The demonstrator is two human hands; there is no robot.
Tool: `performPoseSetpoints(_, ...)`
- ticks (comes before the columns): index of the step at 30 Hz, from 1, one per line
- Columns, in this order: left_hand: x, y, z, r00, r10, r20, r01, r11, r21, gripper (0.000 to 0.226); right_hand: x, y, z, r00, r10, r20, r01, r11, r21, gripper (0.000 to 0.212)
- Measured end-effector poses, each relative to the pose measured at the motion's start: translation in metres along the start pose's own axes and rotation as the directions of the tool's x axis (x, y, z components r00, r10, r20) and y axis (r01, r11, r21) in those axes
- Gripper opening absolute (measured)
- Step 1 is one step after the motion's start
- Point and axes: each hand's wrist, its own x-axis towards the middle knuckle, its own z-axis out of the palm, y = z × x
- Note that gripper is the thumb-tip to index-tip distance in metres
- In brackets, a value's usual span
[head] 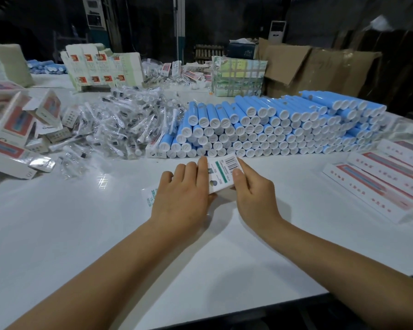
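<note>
carton point(224, 172): small white pkg w/ barcode and green stripe on the upper face. location: centre of white counter point(81, 222), just in front of the blue tube stack point(284, 125), held between both hands. far end sits close to the front row of tubes; contact there cannot be confirmed.

left hand point(184, 194): palm down on the left part of the carton. fingers point(202, 167) straight, side by side, laid flat and pressing on the top face, not clenched. a white printed panel point(150, 195) shows from under the hand's left edge, flat on the counter; whether it is part of the same carton cannot be told.

right hand point(253, 189): grasps the carton's right edge. thumb point(237, 173) lies on the top face beside the barcode; remaining fingers are curled under and round the side.

surroundings:
- blue tube stack: white end caps face the person, several layers high, approx. centre to right.
- bagged brush heads point(119, 125): loose pile in clear wrap, left of the stack, touching it.
- red-and-white boxes point(10, 134): heaped at far left.
- flat boxes point(379, 184): in rows at right, near the counter edge.
- cardboard cartons point(308, 67): at rear right, behind the stack.
</note>
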Motion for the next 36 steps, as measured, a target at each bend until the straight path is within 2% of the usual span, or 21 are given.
performPoseSetpoints(4,0.001,-0.001,0.000,1.000,0.010,-0.014,-0.010,1.000,0.016,0.074,0.000,-0.002,0.000,1.000,-0.026,-0.002,0.026,0.999,-0.036,0.038)
performPoseSetpoints(7,0.002,0.002,-0.001,1.000,-0.023,0.000,0.023,0.999,-0.037,0.073,0.003,-0.006,-0.002,0.997,0.071,0.031,-0.073,0.994,0.086,0.035)
performPoseSetpoints(9,0.006,0.004,-0.004,0.998,-0.060,0.011,0.061,0.988,-0.143,0.072,0.006,-0.010,-0.003,0.987,0.156,0.049,-0.163,0.953,0.255,0.035)
performPoseSetpoints(11,0.012,0.002,-0.007,0.996,-0.089,0.011,0.086,0.913,-0.398,0.067,0.008,-0.011,-0.005,0.989,0.149,0.005,-0.143,0.941,0.307,0.035)
performPoseSetpoints(12,0.014,0.001,-0.010,0.996,-0.089,0.003,0.074,0.807,-0.585,0.060,0.008,-0.011,-0.006,0.990,0.137,-0.017,-0.125,0.943,0.310,0.035)
performPoseSetpoints(13,0.016,-0.002,-0.013,0.996,-0.088,-0.011,0.049,0.648,-0.760,0.050,0.009,-0.011,-0.007,0.991,0.133,-0.030,-0.117,0.942,0.313,0.034)
performPoseSetpoints(14,0.017,-0.003,-0.016,0.994,-0.106,-0.008,0.041,0.453,-0.890,0.038,0.008,-0.010,-0.007,0.990,0.136,-0.036,-0.118,0.940,0.319,0.033)
performPoseSetpoints(15,0.016,-0.003,-0.020,0.987,-0.153,0.051,0.086,0.234,-0.969,0.029,0.008,-0.008,-0.006,0.990,0.139,-0.036,-0.120,0.940,0.318,0.031)
performPoseSetpoints(16,0.015,-0.003,-0.024,0.965,-0.194,0.176,0.174,-0.026,-0.984,0.026,0.008,-0.007,-0.006,0.991,0.134,-0.029,-0.119,0.944,0.306,0.029)
performPoseSetpoints(17,0.016,-0.004,-0.026,0.924,-0.194,0.330,0.260,-0.314,-0.913,0.027,0.007,-0.006,-0.004,0.993,0.118,-0.011,-0.110,0.952,0.285,0.028)
performPoseSetpoints(18,0.017,-0.007,-0.026,0.875,-0.142,0.463,0.311,-0.568,-0.762,0.033,0.006,-0.006,-0.003,0.995,0.093,0.023,-0.096,0.962,0.257,0.027)
performPoseSetpoints(19,0.017,-0.010,-0.025,0.841,-0.068,0.537,0.314,-0.747,-0.586,0.038,0.004,-0.007,-0.001,0.995,0.066,0.075,-0.081,0.971,0.224,0.026)
performPoseSetpoints(20,0.017,-0.015,-0.024,0.819,-0.003,0.574,0.297,-0.853,-0.429,0.041,0.002,-0.008,0.002,0.990,0.040,0.138,-0.066,0.981,0.185,0.026)
performPoseSetpoints(21,0.015,-0.017,-0.023,0.808,0.031,0.588,0.260,-0.915,-0.309,0.040,0.000,-0.010,0.004,0.978,0.017,0.209,-0.048,0.989,0.140,0.027)
performPoseSetpoints(22,0.012,-0.019,-0.022,0.801,0.033,0.598,0.218,-0.946,-0.240,0.039,-0.003,-0.011,0.006,0.961,0.003,0.277,-0.033,0.994,0.101,0.030)
performPoseSetpoints(24,0.010,-0.021,-0.019,0.789,-0.017,0.614,0.152,-0.963,-0.222,0.041,-0.006,-0.013,0.011,0.926,0.004,0.377,-0.015,1.000,0.026,0.043)
performPoseSetpoints(27,0.009,-0.020,-0.018,0.779,-0.062,0.624,0.127,-0.959,-0.253,0.051,-0.006,-0.011,0.016,0.922,-0.065,0.383,0.160,0.962,-0.221,0.071)
performPoseSetpoints(32,0.011,-0.016,-0.010,0.755,-0.117,0.645,0.106,-0.949,-0.296,0.042,-0.005,-0.007,0.019,0.925,-0.081,0.371,0.195,0.940,-0.281,0.065)
performPoseSetpoints(36,0.009,-0.026,0.021,0.832,-0.109,0.544,0.176,-0.878,-0.445,0.060,0.001,-0.011,0.012,0.936,-0.059,0.348,0.166,0.944,-0.287,0.058)
